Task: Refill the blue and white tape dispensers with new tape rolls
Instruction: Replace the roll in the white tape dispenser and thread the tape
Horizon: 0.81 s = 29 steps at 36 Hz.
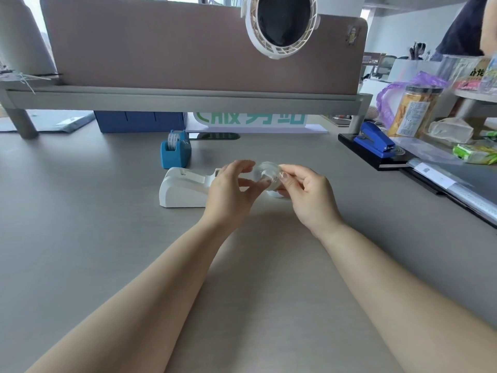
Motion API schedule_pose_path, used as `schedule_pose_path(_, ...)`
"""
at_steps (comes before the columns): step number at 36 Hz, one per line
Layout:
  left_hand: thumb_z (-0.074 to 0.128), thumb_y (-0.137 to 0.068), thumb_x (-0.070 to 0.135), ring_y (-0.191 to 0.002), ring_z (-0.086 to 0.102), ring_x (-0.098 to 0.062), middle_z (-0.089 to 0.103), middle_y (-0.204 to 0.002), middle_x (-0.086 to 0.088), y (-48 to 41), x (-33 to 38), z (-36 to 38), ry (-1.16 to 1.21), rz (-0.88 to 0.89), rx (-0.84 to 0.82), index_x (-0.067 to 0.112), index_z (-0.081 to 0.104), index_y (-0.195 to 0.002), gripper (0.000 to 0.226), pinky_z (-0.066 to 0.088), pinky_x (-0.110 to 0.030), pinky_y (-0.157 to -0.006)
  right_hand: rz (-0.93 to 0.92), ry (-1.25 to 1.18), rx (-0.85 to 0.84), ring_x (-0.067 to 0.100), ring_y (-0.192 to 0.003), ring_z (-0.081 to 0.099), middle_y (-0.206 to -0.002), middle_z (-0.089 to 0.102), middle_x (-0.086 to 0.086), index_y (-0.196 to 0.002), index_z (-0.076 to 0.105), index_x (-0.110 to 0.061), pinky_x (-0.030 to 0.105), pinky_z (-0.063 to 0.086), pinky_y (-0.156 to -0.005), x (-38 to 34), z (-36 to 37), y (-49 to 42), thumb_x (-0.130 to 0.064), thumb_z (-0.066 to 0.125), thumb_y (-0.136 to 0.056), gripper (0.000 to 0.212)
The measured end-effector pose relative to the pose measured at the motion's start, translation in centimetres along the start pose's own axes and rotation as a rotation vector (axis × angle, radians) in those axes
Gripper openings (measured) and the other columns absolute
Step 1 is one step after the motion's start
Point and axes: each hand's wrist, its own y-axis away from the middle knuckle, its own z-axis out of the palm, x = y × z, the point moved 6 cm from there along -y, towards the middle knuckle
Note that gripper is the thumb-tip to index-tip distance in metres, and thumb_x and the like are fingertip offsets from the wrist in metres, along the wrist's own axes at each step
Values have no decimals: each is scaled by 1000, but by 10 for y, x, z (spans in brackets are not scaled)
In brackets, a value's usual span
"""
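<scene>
Both hands hold a clear tape roll (266,175) above the desk (80,224): the right hand (304,195) pinches its edge, while the left hand (231,189) seems to grip the other side (fingers blurred). The white dispenser (185,187) lies just behind the left hand, and the blue dispenser (176,150), already carrying tape, stands beyond it.

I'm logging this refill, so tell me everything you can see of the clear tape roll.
The clear tape roll is a see-through ring, glossy like plastic, with an open round core. It is held tilted above the grey desk, just right of the white dispenser. The right hand pinches its right side; the left hand grips its left edge.
</scene>
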Motion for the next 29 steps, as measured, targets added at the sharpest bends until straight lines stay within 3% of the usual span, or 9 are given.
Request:
schedule_pose_path(2, 68, -84, 28, -87, 65, -4, 65, -105, 7, 0, 2, 4, 54, -6, -38, 15, 62, -114, 34, 48, -7, -73, -5, -37, -16, 8, -81, 69, -100, 71, 6, -112, 66, -9, 14, 53, -72, -1, 0, 0, -13, 55, -93, 22)
schedule_pose_path(5, 71, -81, 26, -83, 64, 0, 66, -93, 10, 1, 1, 2, 113, -34, -16, 16, 65, -107, 28, 48, -6, -70, -15, -62, -30, -3, -77, 66, -100, 70, 1, -114, 66, -9, 8, 49, -68, -3, -2, 0, -13, 59, -90, 25)
schedule_pose_path(9, 75, -78, 25, -80, 64, -3, 69, -91, 7, 1, -2, 1, 165, -67, -1, 13, 67, -102, 28, 50, -10, -70, -21, -109, -49, 2, -84, 66, -104, 70, 9, -110, 67, -8, 12, 51, -68, -6, -2, 0, -12, 66, -85, 26)
schedule_pose_path(16, 79, -74, 21, -75, 65, -4, 72, -92, -3, 2, -3, 1, 309, -119, -48, 10, 69, -98, 29, 52, -15, -69, -33, -151, -46, -1, -77, 66, -94, 71, 7, -104, 69, -3, 11, 50, -65, -11, -5, 2, -9, 68, -83, 22)
schedule_pose_path(29, 84, -67, 20, -64, 61, -6, 71, -76, -3, 1, -7, 0, 390, -187, -47, 10, 69, -81, 23, 51, -19, -64, 13, -214, -80, -3, -75, 66, -74, 72, -16, -85, 72, -21, 9, 49, -63, -14, -5, 3, -6, 68, -82, 15)
